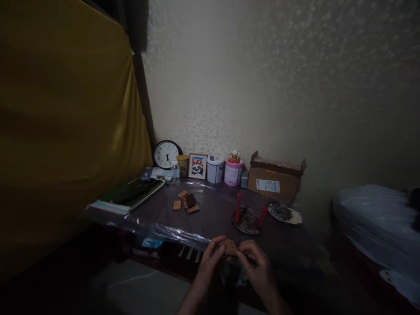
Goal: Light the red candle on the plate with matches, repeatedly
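Note:
My left hand (211,256) and my right hand (255,261) meet in front of the table's near edge. Between them is a small brown matchbox (230,247) with dark marks on its face, pinched at its two ends by fingers and thumbs. On the table lie more such matchboxes, with a single matchbox (177,205) lying flat beside a fanned pile (190,201). Beyond my right hand, a round metal plate (246,229) bears two red candles, one upright candle (238,208) and one shorter candle (263,215). A second plate (277,210) holds a heap of dark-ended sticks (293,216).
Along the wall stand a clock (166,154), a framed panda picture (197,166), a white tin (215,169), a pink tin (233,173) with a figurine, and a cardboard box (274,181). Books (127,197) lie left, by a yellow curtain (65,131). Plastic film covers the table (210,218).

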### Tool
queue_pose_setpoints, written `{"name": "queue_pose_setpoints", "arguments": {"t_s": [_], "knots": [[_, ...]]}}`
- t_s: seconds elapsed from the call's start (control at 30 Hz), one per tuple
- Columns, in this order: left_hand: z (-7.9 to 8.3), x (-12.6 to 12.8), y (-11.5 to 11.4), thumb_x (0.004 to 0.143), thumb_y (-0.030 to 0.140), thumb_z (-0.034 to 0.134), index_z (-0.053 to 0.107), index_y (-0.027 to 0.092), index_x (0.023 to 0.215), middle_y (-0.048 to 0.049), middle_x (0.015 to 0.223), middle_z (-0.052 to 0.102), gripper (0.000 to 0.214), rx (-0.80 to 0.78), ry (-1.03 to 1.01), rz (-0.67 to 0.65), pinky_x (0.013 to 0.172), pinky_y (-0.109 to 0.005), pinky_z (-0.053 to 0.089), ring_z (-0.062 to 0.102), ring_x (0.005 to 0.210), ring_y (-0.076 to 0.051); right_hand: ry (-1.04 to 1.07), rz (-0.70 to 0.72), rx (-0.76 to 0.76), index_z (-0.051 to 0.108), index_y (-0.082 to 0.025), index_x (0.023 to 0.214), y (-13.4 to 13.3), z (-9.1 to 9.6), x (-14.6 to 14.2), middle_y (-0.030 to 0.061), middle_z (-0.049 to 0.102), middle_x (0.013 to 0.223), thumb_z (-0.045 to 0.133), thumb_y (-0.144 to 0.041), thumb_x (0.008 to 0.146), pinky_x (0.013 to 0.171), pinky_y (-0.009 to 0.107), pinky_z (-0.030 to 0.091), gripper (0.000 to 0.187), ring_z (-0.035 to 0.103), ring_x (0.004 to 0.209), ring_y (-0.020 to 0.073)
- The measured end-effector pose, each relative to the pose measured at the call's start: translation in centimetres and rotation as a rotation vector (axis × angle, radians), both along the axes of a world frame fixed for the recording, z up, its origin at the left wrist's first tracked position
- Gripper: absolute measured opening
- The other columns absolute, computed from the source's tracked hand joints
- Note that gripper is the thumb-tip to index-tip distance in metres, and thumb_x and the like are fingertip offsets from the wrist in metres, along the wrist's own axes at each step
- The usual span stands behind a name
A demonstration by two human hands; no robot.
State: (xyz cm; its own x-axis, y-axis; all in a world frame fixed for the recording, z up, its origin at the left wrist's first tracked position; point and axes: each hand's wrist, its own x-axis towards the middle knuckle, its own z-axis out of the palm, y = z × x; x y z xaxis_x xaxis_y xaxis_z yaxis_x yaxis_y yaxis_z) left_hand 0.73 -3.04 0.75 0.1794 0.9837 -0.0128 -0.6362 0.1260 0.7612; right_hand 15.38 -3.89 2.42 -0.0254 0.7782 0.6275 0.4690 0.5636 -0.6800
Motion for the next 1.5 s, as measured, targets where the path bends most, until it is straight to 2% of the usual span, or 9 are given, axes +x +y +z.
{"name": "queue_pose_setpoints", "arguments": {"t_s": [0.23, 0.37, 0.47, 0.63, 0.73, 0.83, 0.93, 1.1, 1.5], "knots": [[-0.8, 0.0, 0.3, 0.067, 0.029, 0.071, 0.063, 0.018, 0.103, -0.0089, 0.1, 0.068, 0.038, 0.09, 0.071, -0.007, 0.088, -0.034, 0.039, 0.058, 0.098, -0.025, -0.004, -0.008, 0.006, 0.056, -0.021, 0.071, -0.2, 0.3, 0.0, 0.0013, 0.06, 0.071, 0.056, -0.026, 0.081, 0.059, 0.021, 0.047, 0.012, 0.059, 0.068, 0.0146], [-0.9, 0.0, 0.3, 0.063, 0.026, 0.074, 0.065, 0.019, 0.099, -0.0074, 0.096, 0.07, 0.038, 0.084, 0.105, 0.005, 0.086, -0.033, 0.04, 0.059, 0.095, -0.025, 0.033, 0.009, -0.025, 0.057, -0.021, 0.07, -0.1, 0.2, -0.2, 0.001, 0.06, 0.07, 0.058, -0.029, 0.08, 0.06, 0.021, 0.047, 0.012, 0.059, 0.067, 0.0143], [-0.9, 0.0, 0.2, 0.064, 0.028, 0.073, 0.066, 0.019, 0.098, -0.0082, 0.097, 0.07, 0.036, 0.036, 0.084, 0.003, 0.084, -0.033, 0.04, 0.06, 0.093, -0.024, 0.169, 0.028, -0.11, 0.056, -0.021, 0.067, 0.1, 0.4, 0.0, 0.001, 0.06, 0.068, 0.062, -0.035, 0.076, 0.061, 0.022, 0.049, 0.017, 0.059, 0.066, 0.0152], [-0.3, 0.0, 0.1, 0.062, 0.028, 0.075, 0.067, 0.016, 0.094, -0.0113, 0.094, 0.071, 0.036, -0.033, -0.092, -0.04, 0.081, -0.034, 0.042, 0.064, 0.086, -0.024, 0.405, -0.04, -0.295, 0.057, -0.019, 0.065, 1.0, 0.8, 1.2, 0.0, 0.06, 0.061, 0.067, -0.042, 0.069, 0.057, 0.025, 0.049, 0.025, 0.059, 0.059, 0.016], [0.1, 0.1, -0.1, 0.063, 0.026, 0.074, 0.066, 0.015, 0.092, -0.012, 0.094, 0.072, 0.031, -0.03, -0.146, -0.077, 0.081, -0.033, 0.042, 0.064, 0.086, -0.024, 0.53, -0.061, -0.348, 0.059, -0.019, 0.078, 1.4, 0.7, 1.6, 0.0, 0.063, 0.064, 0.068, -0.04, 0.068, 0.054, 0.025, 0.048, 0.025, 0.061, 0.058, 0.016], [0.1, 0.1, -0.2, 0.067, 0.024, 0.071, 0.065, 0.015, 0.091, -0.0112, 0.093, 0.072, 0.027, 0.004, -0.173, -0.109, 0.082, -0.033, 0.042, 0.064, 0.087, -0.023, 0.622, -0.041, -0.384, 0.056, -0.019, 0.096, 1.4, 0.5, 1.5, -0.0003, 0.065, 0.07, 0.07, -0.037, 0.067, 0.055, 0.025, 0.049, 0.038, 0.063, 0.061, 0.0163], [0.0, 0.1, -0.2, 0.069, 0.023, 0.069, 0.065, 0.015, 0.091, -0.0105, 0.092, 0.072, 0.025, 0.021, -0.194, -0.12, 0.083, -0.034, 0.042, 0.064, 0.087, -0.023, 0.652, -0.017, -0.392, 0.053, -0.018, 0.1, 1.3, 0.7, 1.2, 0.0001, 0.066, 0.07, 0.07, -0.036, 0.068, 0.059, 0.027, 0.051, 0.041, 0.065, 0.063, 0.017], [-0.2, 0.2, -0.1, 0.065, 0.022, 0.072, 0.066, 0.015, 0.089, -0.0106, 0.093, 0.072, 0.026, 0.0, -0.188, -0.113, 0.083, -0.032, 0.042, 0.065, 0.088, -0.023, 0.678, -0.018, -0.411, 0.055, -0.017, 0.093, 1.1, 1.1, 1.0, 0.0041, 0.069, 0.071, 0.067, -0.042, 0.069, 0.059, 0.03, 0.052, 0.037, 0.066, 0.06, 0.0183], [-0.4, 0.1, 0.0, 0.069, 0.017, 0.068, 0.066, 0.015, 0.092, -0.0096, 0.094, 0.073, 0.023, 0.009, -0.216, -0.17, 0.084, -0.031, 0.043, 0.064, 0.092, -0.022, 0.731, 0.003, -0.416, 0.061, -0.018, 0.08, 1.5, 0.6, 1.2, 0.0047, 0.071, 0.072, 0.068, -0.045, 0.068, 0.058, 0.028, 0.052, 0.031, 0.066, 0.06, 0.0173]]}}
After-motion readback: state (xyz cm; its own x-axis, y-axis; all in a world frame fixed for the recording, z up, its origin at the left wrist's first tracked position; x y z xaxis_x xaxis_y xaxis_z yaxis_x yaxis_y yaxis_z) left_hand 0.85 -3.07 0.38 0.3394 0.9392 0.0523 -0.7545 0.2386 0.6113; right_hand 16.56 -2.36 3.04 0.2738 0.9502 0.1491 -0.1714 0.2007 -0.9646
